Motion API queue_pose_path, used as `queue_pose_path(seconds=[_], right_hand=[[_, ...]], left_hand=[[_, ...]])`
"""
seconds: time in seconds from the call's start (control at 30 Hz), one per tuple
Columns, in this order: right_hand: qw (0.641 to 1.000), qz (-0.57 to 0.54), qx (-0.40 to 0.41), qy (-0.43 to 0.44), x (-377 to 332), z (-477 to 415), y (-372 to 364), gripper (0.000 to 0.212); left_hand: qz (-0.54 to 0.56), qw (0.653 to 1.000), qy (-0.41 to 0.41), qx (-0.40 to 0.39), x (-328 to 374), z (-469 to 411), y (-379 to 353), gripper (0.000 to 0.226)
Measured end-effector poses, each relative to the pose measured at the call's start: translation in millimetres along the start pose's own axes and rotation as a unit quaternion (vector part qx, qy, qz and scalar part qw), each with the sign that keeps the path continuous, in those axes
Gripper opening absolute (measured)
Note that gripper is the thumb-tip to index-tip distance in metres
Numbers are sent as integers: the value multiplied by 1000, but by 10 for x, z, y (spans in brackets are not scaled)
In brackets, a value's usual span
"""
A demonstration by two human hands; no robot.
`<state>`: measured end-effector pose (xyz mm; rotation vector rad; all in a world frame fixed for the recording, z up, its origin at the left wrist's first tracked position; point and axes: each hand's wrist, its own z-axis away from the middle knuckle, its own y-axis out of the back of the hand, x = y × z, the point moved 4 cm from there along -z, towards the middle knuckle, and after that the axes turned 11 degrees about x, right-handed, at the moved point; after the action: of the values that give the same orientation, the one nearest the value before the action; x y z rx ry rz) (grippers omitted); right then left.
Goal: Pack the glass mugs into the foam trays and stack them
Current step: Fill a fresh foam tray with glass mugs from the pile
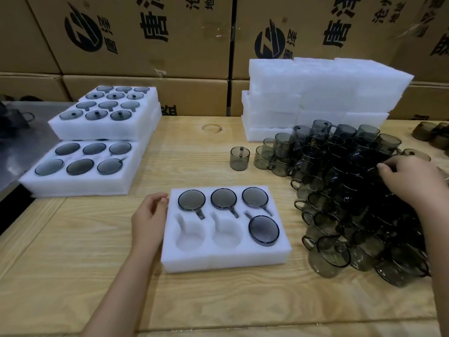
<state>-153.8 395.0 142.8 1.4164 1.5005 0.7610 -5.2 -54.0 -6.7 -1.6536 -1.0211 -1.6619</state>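
The right hand (410,181) lay over the heap of glass mugs (352,203) to the right of the foam tray (218,262), its fingers curled down among them; whether it had closed on one could not be told. The left hand (150,215), fingers loosely bent and gripping nothing, touched the tray's left edge. In the tray four mugs sat mouth-down: three along the far row (223,198) and one in the near right pocket (264,230), while the near left pocket (189,235) and near middle pocket (227,233) were unfilled. Beyond the tray to its left stood filled trays (92,166) in a stack; beyond it to the right, blank foam blocks (315,93). The mugs were probably light, smooth, brittle and apt to clink or chip in a heap, so each is best lifted clear by its body or handle, while the foam, soft and feather-light, needs steadying
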Motion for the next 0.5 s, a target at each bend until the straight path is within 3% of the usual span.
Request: queue_pose_path(seconds=[0.2,0.33,0.5], right_hand=[[1000,-1,-4,8,1,10,-22,18],[998,-24,58,-22,90,49,-11,18],[974,-142,178,-6,-64,319,259,39]], left_hand=[[-37,999,-23,-4,3,15,5,20],[-29,999,-18,-3,8,27,-5,19],[5,998,-36,-55,74,60,-11,17]])
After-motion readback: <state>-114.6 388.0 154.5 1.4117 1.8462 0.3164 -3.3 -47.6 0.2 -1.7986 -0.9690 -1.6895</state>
